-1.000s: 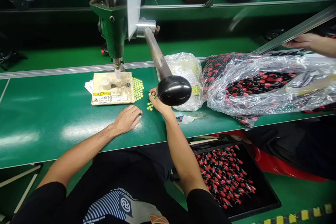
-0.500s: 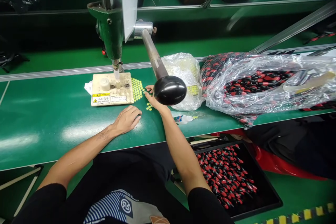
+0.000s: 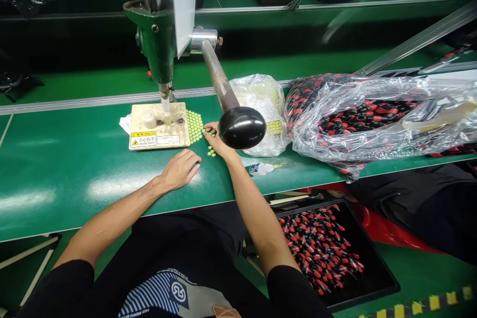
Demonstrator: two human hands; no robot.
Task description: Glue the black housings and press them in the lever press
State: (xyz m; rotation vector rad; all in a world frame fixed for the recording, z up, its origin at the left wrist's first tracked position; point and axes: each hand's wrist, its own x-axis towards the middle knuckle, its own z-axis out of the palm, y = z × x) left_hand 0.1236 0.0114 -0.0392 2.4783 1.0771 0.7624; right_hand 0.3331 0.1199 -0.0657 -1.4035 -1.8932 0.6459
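Note:
My left hand (image 3: 181,168) rests on the green table (image 3: 67,169), just in front of the cream press base (image 3: 158,126), its fingers curled; what they hold, if anything, is hidden. My right hand (image 3: 218,140) is at the right edge of a patch of small yellow-green pieces (image 3: 195,126), thumb and index finger close together. Whatever lies between those fingertips is too small to make out. A few loose yellow-green pieces (image 3: 211,151) lie beside this hand. Above it hangs the black ball knob (image 3: 242,127) of the press lever, covering part of the view.
Right of the knob lies a clear bag (image 3: 261,92) with yellow-green pieces, then a large bag of red-black parts (image 3: 368,117). A small glue bottle (image 3: 261,169) is near the table edge. Below stands a black tray (image 3: 372,268) of red-black parts.
My right hand's fingers have drawn closer together at the edge of the yellow-green patch. My left hand has stayed in place.

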